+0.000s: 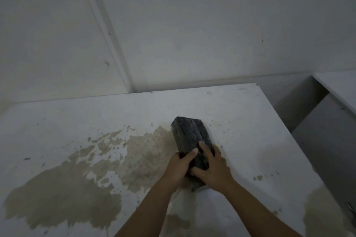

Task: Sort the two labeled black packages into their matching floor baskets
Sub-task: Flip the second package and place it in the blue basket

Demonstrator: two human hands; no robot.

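Observation:
One black package (189, 133), a long block wrapped in glossy film, lies on the white table (77, 121) right of centre, its far end pointing away from me. Both hands grip its near end: my left hand (178, 167) wraps the left side with the thumb on top, and my right hand (212, 168) covers the right side and top. No label shows on the visible faces. I see no second package and no floor baskets.
The tabletop carries large brown stains (63, 194) across its left and middle. White walls (173, 25) meet in a corner behind it. Its right edge drops to a grey gap (317, 131), with another white surface (341, 86) beyond.

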